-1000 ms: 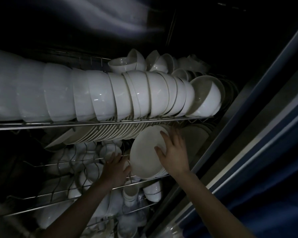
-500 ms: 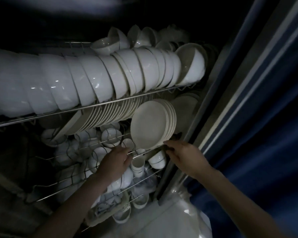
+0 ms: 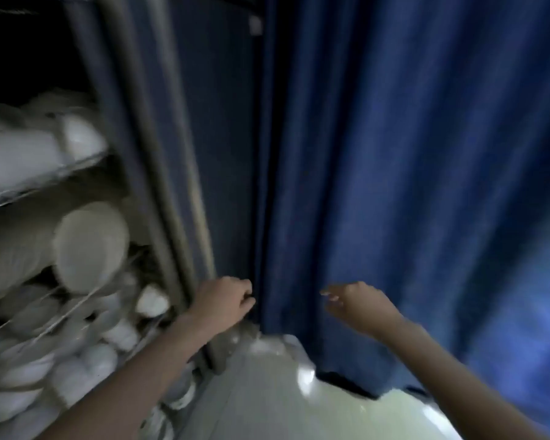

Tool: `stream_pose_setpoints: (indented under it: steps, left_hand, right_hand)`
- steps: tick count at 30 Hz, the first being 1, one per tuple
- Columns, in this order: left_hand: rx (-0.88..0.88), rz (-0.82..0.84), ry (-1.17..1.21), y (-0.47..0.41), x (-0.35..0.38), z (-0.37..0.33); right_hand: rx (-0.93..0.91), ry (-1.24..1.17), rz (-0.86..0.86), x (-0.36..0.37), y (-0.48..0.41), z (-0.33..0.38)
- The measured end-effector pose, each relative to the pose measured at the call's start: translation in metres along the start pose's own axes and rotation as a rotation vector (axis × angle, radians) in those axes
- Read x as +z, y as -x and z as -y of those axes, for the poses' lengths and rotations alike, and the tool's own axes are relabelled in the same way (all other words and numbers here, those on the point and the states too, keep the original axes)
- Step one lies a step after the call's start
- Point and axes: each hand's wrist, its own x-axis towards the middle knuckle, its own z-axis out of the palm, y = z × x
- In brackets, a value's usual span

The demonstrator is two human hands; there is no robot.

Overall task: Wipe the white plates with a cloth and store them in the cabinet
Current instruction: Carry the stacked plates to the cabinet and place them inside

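Already the white plates stand on edge in a row inside the cabinet, on a middle wire shelf, and the front plate shows its round face. All is blurred, so fine details are not clear. Above the plates, a row of white bowls lies on the upper shelf. Below the plates and a little to the right are small white cups, and more white dishes are piled lower down. Just right of the plates the metal frame of the cabinet goes upward, and right of it a blue curtain hangs in folds. It does not cover the plates. Under its hem, the pale floor is seen.

The left hand is below and right of the plates, past the frame, at the near edge of the curtain. Its fingers are curled, but I cannot tell if the grip holds the fabric or only touches it. The right hand is farther right of the plates, before the curtain, with a loose grip, fingers relaxed, holding nothing. Both hands are apart from the plates, and the frame stands between.
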Motion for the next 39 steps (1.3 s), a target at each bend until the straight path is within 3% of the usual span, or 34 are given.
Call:
stream_pose_setpoints:
  steps: [6,10,15,22,30,39]
  left_hand:
    - [0.531,0.083,0.019,-0.028,0.043,-0.290]
    - [0.917,0.134,0.033,0.008,0.070,-0.483]
    - [1.388,0.218,0.064,0.123,0.088,-0.704]
    - [1.933,0.250,0.106,0.329,0.079,-0.931]
    - [2.276,0.227,0.202,0.516,0.068,-1.100]
    - [2.388,0.254,0.219,0.680,0.079,-1.237]
  right_hand:
    - [0.584,-0.061,-0.088,-0.018,0.254,-0.165]
    - [1.000,-0.133,-0.186,-0.015,0.446,-0.217]
    - [1.545,-0.214,-0.315,0.003,0.673,-0.208]
    - [2.116,-0.218,-0.392,0.013,0.891,-0.155]
    - [2.425,-0.130,-0.461,0.007,1.064,-0.154]
    - [2.536,-0.136,-0.504,0.027,1.248,-0.186]
